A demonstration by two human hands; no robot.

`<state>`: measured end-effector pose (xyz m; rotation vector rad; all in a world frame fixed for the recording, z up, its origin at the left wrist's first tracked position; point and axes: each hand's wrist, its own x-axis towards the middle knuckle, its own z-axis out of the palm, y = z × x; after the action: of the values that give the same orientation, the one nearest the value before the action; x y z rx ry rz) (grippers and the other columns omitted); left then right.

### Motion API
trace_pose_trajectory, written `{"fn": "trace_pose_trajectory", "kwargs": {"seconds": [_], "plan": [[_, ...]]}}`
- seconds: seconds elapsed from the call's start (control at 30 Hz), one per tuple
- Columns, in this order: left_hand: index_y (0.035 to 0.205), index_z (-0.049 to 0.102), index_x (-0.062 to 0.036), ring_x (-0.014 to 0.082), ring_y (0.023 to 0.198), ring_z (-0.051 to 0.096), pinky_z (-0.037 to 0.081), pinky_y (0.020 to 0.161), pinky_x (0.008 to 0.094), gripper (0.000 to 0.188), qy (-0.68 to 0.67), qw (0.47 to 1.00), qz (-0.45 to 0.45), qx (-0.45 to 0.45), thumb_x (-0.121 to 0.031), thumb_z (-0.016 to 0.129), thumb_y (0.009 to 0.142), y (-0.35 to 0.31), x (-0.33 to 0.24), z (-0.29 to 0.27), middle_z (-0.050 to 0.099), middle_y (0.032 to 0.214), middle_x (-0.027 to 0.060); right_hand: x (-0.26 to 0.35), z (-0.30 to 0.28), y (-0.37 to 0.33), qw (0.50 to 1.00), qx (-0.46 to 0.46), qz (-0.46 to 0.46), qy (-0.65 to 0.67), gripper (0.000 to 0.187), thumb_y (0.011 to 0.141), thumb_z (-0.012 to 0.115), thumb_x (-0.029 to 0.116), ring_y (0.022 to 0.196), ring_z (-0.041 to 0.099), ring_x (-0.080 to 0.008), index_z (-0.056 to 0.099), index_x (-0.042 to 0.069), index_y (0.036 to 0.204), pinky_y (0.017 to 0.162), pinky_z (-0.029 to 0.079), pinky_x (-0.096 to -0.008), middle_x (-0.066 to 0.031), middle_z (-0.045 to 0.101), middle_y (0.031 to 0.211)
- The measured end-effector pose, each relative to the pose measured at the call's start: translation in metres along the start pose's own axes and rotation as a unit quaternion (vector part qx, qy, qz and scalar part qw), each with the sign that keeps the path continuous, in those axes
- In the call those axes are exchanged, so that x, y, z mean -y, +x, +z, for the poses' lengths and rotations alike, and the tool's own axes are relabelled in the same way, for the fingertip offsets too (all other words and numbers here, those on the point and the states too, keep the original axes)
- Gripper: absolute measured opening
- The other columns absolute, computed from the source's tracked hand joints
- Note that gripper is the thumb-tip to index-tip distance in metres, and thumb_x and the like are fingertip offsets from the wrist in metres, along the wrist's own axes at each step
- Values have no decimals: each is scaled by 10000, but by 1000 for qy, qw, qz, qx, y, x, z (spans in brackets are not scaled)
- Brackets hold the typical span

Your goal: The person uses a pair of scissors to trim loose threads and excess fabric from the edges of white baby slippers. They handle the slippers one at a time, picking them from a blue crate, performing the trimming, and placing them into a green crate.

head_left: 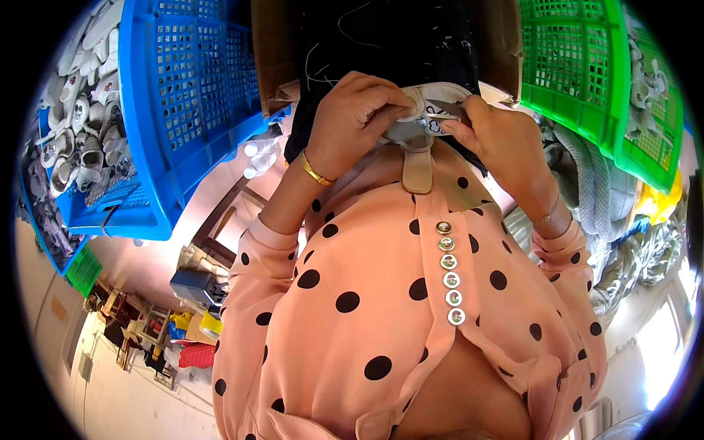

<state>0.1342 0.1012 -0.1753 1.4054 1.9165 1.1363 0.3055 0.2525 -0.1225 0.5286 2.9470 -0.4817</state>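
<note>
Two bare hands meet over our lap, with a small pale shoe (435,127) between them. Our left hand (359,114) pinches its left edge between thumb and fingers; our right hand (506,136) pinches its patterned right side between thumb and forefinger. A grey sliver (446,110) shows near the right fingertips, and we cannot tell whether it is a blade or lining. A tan tab (418,174) extends from the shoe toward our dotted shirt (378,308). To work well, we judge, the left pinch should be firm enough to stop twisting while the right fingers press lightly; thumb tips belong clear of that grey edge, in case it is sharp.
</note>
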Motion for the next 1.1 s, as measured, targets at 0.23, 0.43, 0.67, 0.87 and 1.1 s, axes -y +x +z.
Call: {"fn": "trace_pose_trajectory", "kwargs": {"seconds": [0.23, 0.43, 0.67, 0.87, 1.1], "plan": [[874, 640, -62, 245, 865, 594, 499, 728, 332, 73, 32, 998, 41, -29, -99, 666, 817, 1, 1, 10, 665, 901, 54, 5, -3, 10, 997, 46, -17, -64, 484, 902, 558, 464, 452, 568, -264, 570, 52, 648, 413, 423, -340, -96, 538, 495], [866, 607, -62, 263, 875, 586, 501, 718, 350, 71, 71, 995, 66, -30, -97, 649, 820, 2, -1, 12, 640, 869, 60, 1, 0, 14, 997, 42, -37, -44, 468, 905, 556, 441, 475, 583, -280, 621, 52, 652, 429, 427, -363, -123, 563, 525], [956, 599, -35, 178, 955, 620, 514, 757, 280, 67, -64, 986, -151, -30, -86, 588, 914, -3, -5, 9, 670, 989, 58, 2, -1, 20, 998, 56, -23, -21, 441, 892, 559, 466, 541, 609, -288, 622, 56, 741, 480, 447, -359, -116, 589, 572], [1257, 454, 23, 204, 1067, 621, 512, 890, 286, 300, -265, 955, -132, -24, -66, 491, 973, -20, 10, -2, 622, 1161, 105, 7, 5, 22, 983, 36, -2, 180, 353, 849, 655, 360, 674, 650, -294, 603, 69, 1041, 580, 487, -355, -112, 657, 739], [1085, 651, -18, 154, 956, 637, 529, 775, 275, 203, -52, 997, -32, -38, -28, 618, 885, -20, 9, 0, 656, 1072, 90, 2, 29, 31, 983, -16, -15, 181, 237, 794, 682, 201, 652, 628, -281, 589, 78, 973, 538, 460, -347, -71, 635, 710]]}}
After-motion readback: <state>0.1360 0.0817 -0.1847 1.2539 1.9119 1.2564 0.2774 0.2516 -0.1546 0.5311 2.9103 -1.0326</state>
